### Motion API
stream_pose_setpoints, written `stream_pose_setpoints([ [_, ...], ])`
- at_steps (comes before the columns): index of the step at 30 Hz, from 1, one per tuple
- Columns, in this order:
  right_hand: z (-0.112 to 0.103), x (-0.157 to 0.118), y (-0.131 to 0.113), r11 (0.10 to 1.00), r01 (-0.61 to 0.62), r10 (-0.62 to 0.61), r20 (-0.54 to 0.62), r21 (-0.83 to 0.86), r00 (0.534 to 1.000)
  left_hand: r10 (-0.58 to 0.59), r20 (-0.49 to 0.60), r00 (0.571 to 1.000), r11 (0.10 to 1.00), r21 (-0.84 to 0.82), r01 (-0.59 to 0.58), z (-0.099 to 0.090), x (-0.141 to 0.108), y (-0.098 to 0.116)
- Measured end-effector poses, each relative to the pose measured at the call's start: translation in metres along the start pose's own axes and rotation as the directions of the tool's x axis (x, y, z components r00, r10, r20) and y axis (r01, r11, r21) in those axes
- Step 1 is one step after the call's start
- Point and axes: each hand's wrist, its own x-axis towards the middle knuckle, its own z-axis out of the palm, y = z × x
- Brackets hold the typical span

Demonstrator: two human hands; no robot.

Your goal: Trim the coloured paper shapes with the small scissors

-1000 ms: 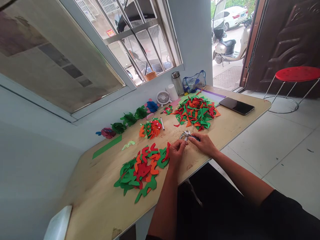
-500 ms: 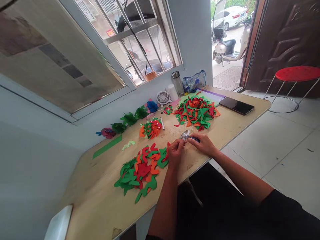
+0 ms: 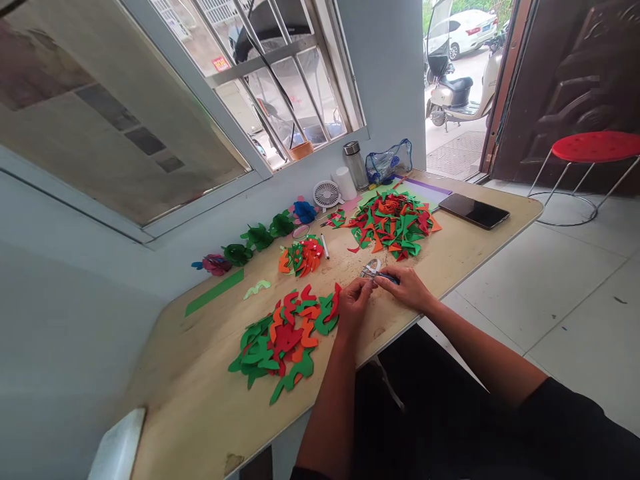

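Near the table's front edge, my left hand [image 3: 356, 293] is closed in a pinch beside a small whitish curved piece [image 3: 373, 265], whose loop shows just beyond the fingertips. My right hand [image 3: 407, 287] is closed around a small tool with dark blue handles [image 3: 389, 277]. Its thin metal jaws point left and meet the whitish piece; whether it is scissors or pliers is too small to tell. A pile of green, red and orange wavy cutouts [image 3: 287, 340] lies left of my left wrist. Beyond my hands is a heap of mixed scraps [image 3: 395, 220].
A smaller pile of cutouts [image 3: 303, 257] lies beside a white pen [image 3: 325, 247]. A phone [image 3: 474, 211] rests near the right edge. Against the wall stand a small fan [image 3: 327, 195], a bottle [image 3: 355, 167] and a clear pouch [image 3: 389, 163]. A red stool [image 3: 597, 145] is on the floor.
The whitish piece has turned a little and its loop shows more clearly beyond my fingers. My left hand has shifted slightly right, closer to the tool; my right hand stays almost still.
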Motion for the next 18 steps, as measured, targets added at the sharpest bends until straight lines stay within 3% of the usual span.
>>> stream_pose_setpoints([
  [18, 0.001, 0.000, -0.001, 1.000, -0.019, 0.019, -0.002, -0.016, 1.000, 0.050, -0.019, 0.999, 0.996, 0.078, -0.048, 0.000, 0.001, -0.009],
])
